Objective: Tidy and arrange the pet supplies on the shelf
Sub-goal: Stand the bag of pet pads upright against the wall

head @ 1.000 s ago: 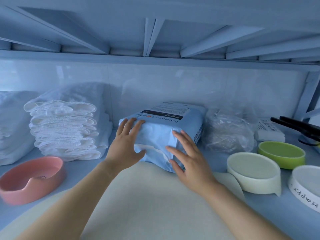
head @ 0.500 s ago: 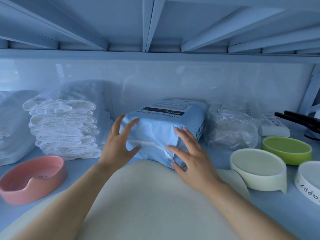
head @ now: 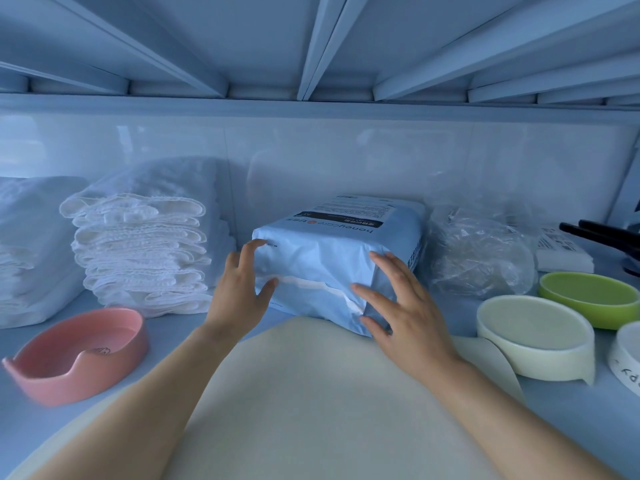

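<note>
While both hands were up on the shelf (head: 180, 327), this is how it all sat, left to right. Far left was a folded white pile (head: 27, 251), right up against a stack of white pads (head: 138, 251). A pink bowl (head: 79, 348) sat just in front of those, near the shelf's front edge.

Between the pad stack and the blue pack (head: 339, 258) there was only a narrow gap, and the left hand (head: 239, 292) reached into it. Its fingers were straight and spread, tips on the pack's left front corner, thumb laid on the front face. So it was a flat press, not a grab.

The pack lay mid-shelf with its back end close to the glossy rear wall. Its lower front edge met the cream mat (head: 311, 393) that both forearms crossed. The right hand (head: 405, 306) was splayed the same way on the pack's right front corner, thumb low near the bottom edge.

A crumpled clear plastic bag (head: 478, 258) sat tight on the pack's right side, so barely any room there. Then came a cream bowl (head: 533, 341) near the front, with a green bowl (head: 588, 299) just behind it. A white lettered bowl (head: 627, 355) was cut off by the frame. Black handles (head: 599, 233) poked in at the back right, above a small white packet (head: 557, 251).

Bare strips of shelf showed between the pink bowl and the mat, and in front of the bowls. There was decent headroom above the pack, under the ribbed shelf above (head: 311, 46).
</note>
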